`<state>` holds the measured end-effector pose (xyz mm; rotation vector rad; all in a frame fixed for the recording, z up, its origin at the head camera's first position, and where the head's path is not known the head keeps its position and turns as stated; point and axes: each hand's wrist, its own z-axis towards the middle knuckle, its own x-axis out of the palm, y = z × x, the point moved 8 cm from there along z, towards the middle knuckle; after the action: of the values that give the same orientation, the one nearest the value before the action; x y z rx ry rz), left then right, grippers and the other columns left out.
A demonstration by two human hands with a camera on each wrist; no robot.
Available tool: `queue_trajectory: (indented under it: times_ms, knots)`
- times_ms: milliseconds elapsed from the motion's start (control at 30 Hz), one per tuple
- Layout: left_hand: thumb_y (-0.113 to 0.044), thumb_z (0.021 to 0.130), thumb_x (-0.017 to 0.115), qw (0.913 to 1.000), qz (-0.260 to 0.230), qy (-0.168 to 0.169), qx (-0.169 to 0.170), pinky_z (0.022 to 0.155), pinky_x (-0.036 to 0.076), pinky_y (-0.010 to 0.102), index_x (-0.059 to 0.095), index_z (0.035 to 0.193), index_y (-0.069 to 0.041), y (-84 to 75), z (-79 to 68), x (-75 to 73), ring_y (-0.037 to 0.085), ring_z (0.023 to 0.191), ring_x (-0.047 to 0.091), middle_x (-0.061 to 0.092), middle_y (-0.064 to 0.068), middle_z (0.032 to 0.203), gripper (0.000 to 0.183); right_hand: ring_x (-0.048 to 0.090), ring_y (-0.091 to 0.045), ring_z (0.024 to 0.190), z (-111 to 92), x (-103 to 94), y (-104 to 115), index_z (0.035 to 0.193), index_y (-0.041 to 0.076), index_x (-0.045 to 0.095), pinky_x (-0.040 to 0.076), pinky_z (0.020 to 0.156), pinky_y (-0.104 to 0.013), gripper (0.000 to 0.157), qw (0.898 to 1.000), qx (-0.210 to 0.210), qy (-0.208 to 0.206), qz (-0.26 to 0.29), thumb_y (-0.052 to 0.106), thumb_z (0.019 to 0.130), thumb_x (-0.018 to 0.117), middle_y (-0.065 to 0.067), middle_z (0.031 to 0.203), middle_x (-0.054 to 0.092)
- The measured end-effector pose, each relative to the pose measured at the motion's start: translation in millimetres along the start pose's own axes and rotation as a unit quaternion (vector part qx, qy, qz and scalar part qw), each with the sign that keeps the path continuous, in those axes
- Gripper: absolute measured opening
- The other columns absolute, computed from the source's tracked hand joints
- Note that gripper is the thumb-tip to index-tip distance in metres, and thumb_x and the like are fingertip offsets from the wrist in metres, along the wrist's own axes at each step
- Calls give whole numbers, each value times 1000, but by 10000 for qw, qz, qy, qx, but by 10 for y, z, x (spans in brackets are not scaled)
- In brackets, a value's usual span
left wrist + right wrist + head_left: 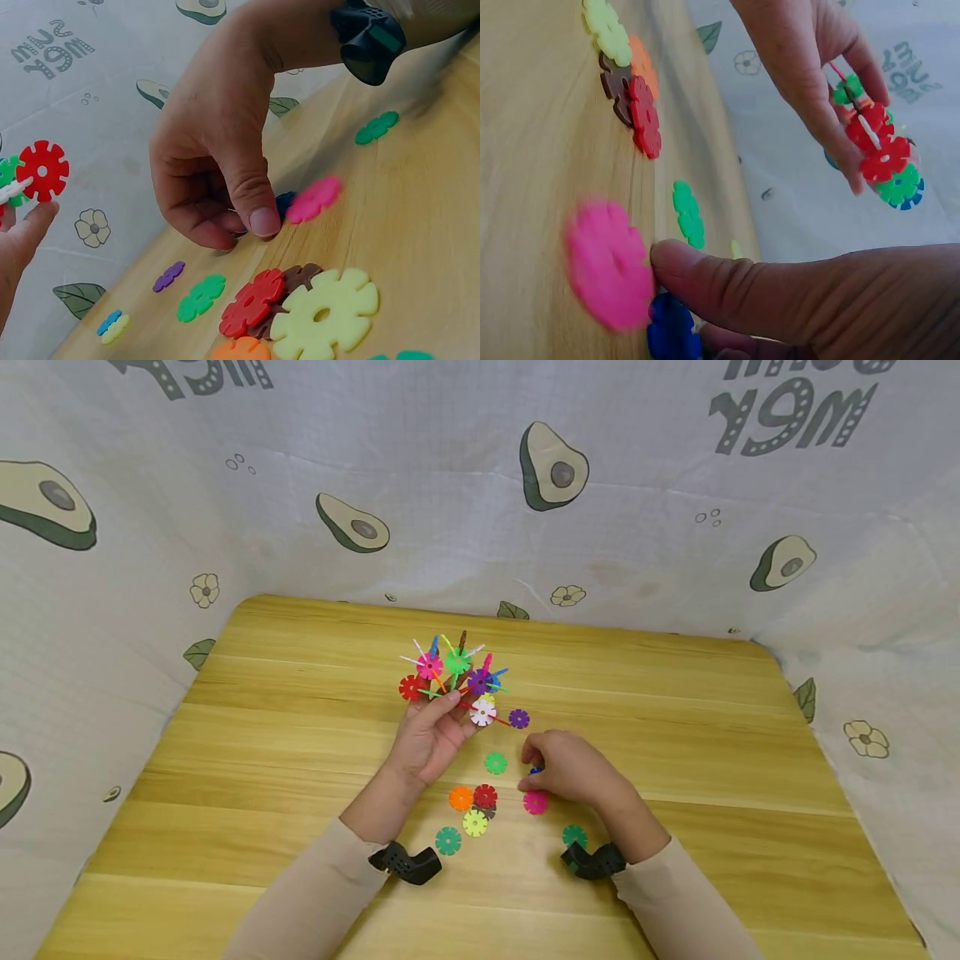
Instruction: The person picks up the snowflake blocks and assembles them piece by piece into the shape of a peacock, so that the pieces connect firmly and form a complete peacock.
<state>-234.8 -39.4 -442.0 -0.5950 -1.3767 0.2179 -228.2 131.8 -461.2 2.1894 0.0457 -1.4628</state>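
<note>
My left hand (435,735) holds up a cluster of interlocked notched plastic discs (457,662) in pink, green, red, purple, white and other colours, its thumb against the near side. Low over the table my right hand (573,766) curls its thumb and fingers around a dark blue disc (673,330). The thumb partly covers that disc in the left wrist view, and I cannot tell whether it is pinched. A pink disc (536,802) lies close beside it on the wood.
Loose discs lie between the forearms: light green (496,763), orange (461,798), red (485,795), yellow (475,822), teal (448,841), with a brown one (300,276) partly under others. A purple disc (519,719) is beyond. Printed cloth (465,468) hangs behind the table (712,718).
</note>
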Motion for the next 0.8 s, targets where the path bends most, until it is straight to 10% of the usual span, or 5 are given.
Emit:
queue_trajectory:
  times_ms: [133,333,600,800]
  knots:
    - [-32,107,50,9998,-142,25,-124,105,55,43,62,131,-19,4,-5,10,16,117,62,67,-3,126,30,51,-12,68,-4,3,47,93,13,69,46,63,-26,23,9998,-132,-63,124,30,85,84,4,76,60]
    - [-91,86,25,9979,-460,50,-462,128,27,55,25,161,-29,17,-26,21,19,144,42,33,4,158,97,61,-20,99,9,41,173,121,12,68,58,89,-40,46,9966,-559,-492,355,40,87,81,-6,112,64]
    - [-82,94,9,9967,-599,65,-536,128,14,63,27,161,-28,0,-36,32,18,139,48,37,4,157,88,58,-15,96,38,175,269,114,13,69,57,94,-38,29,9944,-703,-600,510,29,92,77,-1,111,61]
    - [-75,98,12,9973,-407,358,-505,127,13,67,25,162,-35,2,-30,65,18,142,51,41,-2,162,76,56,-12,79,53,66,192,105,14,66,53,71,-25,18,9901,-644,-561,1114,23,94,76,3,89,64]
